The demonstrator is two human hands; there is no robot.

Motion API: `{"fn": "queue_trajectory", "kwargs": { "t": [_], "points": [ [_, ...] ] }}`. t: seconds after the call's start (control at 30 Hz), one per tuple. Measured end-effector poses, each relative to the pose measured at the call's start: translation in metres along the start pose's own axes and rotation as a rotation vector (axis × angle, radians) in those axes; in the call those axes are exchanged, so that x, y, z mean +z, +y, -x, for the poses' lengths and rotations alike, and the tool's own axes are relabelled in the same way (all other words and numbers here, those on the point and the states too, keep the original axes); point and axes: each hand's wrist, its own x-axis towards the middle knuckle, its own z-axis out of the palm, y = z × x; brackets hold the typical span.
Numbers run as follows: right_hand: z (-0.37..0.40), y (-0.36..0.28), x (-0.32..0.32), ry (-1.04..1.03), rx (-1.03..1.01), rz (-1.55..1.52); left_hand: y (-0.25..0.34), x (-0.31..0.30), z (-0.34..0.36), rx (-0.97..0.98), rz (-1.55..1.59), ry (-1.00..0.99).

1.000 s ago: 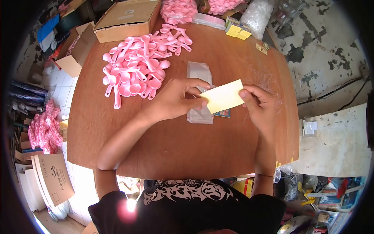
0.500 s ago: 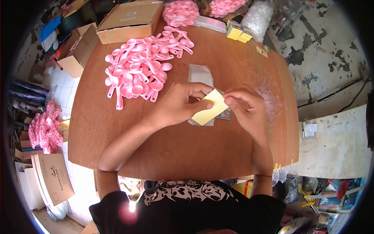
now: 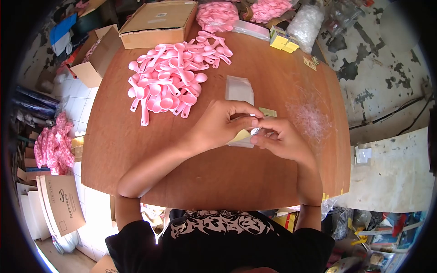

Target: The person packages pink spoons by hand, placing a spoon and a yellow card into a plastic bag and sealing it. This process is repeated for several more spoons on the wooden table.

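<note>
My left hand [image 3: 223,123] is closed on a flat pale yellow card [image 3: 240,136], thumb on top, with most of the card hidden under the fingers. My right hand [image 3: 284,139] meets it at the card's right end, fingertips pinched around a small whitish, shiny bit [image 3: 256,130] too hidden to name. Beneath and beyond the hands lies a stack of clear plastic sleeves [image 3: 239,86]. Just past the fingertips, a small yellowish printed card [image 3: 268,112] rests on the table.
Pink plastic spoons [image 3: 166,82] are heaped at the left of the wooden table [image 3: 218,182]. Behind stand a cardboard box [image 3: 157,38], bagged pink spoons [image 3: 217,17], small yellow boxes [image 3: 284,40] and a clear plastic bundle [image 3: 306,25]. Thin clear strands [image 3: 312,120] lie at the right.
The yellow card has tilted and is now mostly covered by my fingers. My right hand has moved down and left, closer to my left hand. The view has shifted slightly.
</note>
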Motion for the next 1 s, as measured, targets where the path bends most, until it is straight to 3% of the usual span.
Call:
{"fn": "queue_trajectory", "kwargs": {
  "t": [0.13, 0.27, 0.33, 0.4, 0.47, 0.53, 0.57, 0.63, 0.67, 0.73, 0.83, 0.93, 1.0],
  "points": [
    [-0.004, 0.019, 0.015, 0.024, -0.137, 0.342, -0.001, 0.006, 0.000, 0.013, 0.060, -0.041],
    [0.004, 0.035, 0.014, 0.101, -0.087, 0.104, -0.005, -0.010, -0.019, 0.231, -0.296, 0.080],
    [0.018, 0.042, 0.009, 0.094, -0.062, -0.001, -0.004, -0.035, -0.050, 0.150, -0.443, 0.179],
    [0.031, 0.060, 0.003, 0.185, -0.072, -0.101, -0.043, -0.073, -0.099, 0.210, -0.644, 0.301],
    [0.042, 0.077, -0.001, 0.246, -0.026, -0.122, -0.103, -0.117, -0.160, 0.027, -0.634, 0.233],
    [0.051, 0.093, -0.003, 0.307, 0.018, -0.144, -0.116, -0.142, -0.199, -0.119, -1.045, 0.216],
    [0.054, 0.101, -0.003, 0.344, 0.042, -0.141, -0.121, -0.148, -0.216, -0.115, -1.050, 0.217],
    [0.057, 0.109, -0.007, 0.385, 0.062, -0.141, -0.124, -0.153, -0.240, -0.414, -1.256, 0.146],
    [0.057, 0.112, -0.008, 0.393, 0.039, -0.158, -0.128, -0.154, -0.248, -0.413, -1.263, 0.145],
    [0.053, 0.116, -0.010, 0.407, 0.018, -0.188, -0.134, -0.148, -0.257, -0.645, -1.272, 0.086],
    [0.053, 0.119, -0.010, 0.450, -0.020, -0.212, -0.151, -0.140, -0.256, -0.616, -1.371, 0.184],
    [0.059, 0.124, -0.007, 0.396, 0.085, -0.153, -0.156, -0.145, -0.249, -0.591, -1.405, 0.133],
    [0.057, 0.123, -0.002, 0.395, -0.027, -0.202, -0.156, -0.147, -0.236, -0.558, -1.441, 0.105]
  ]
}}
